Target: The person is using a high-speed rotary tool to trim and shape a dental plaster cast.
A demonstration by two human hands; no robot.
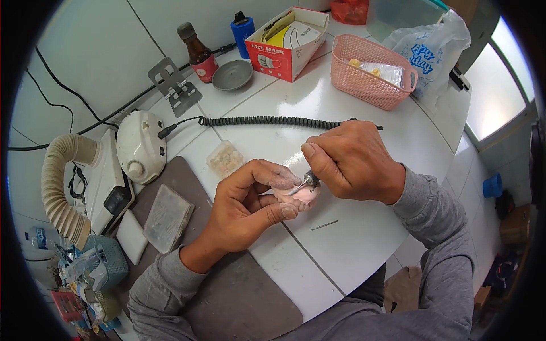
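Observation:
My left hand (236, 213) pinches a small pink denture (305, 196) between thumb and fingers, its pale toothed edge turned toward me. My right hand (355, 162) is wrapped round a rotary handpiece (310, 178), whose metal bur points left and down onto the pink surface. Whether the bur touches it or hovers just above, I cannot tell. My right fingers hide most of the handpiece. A black coiled cord (273, 120) runs from behind my right hand to a white control unit (139, 145). On the white tabletop below the denture lies a loose thin bur (325, 225).
A small clear box (225, 159) of pale pieces stands beyond my left hand. A brown mat (244, 295) bears a flat clear case (168, 219). A ribbed hose (60, 170) arches at left. Along the back are a bottle (199, 54), mask box (287, 48) and pink basket (369, 85).

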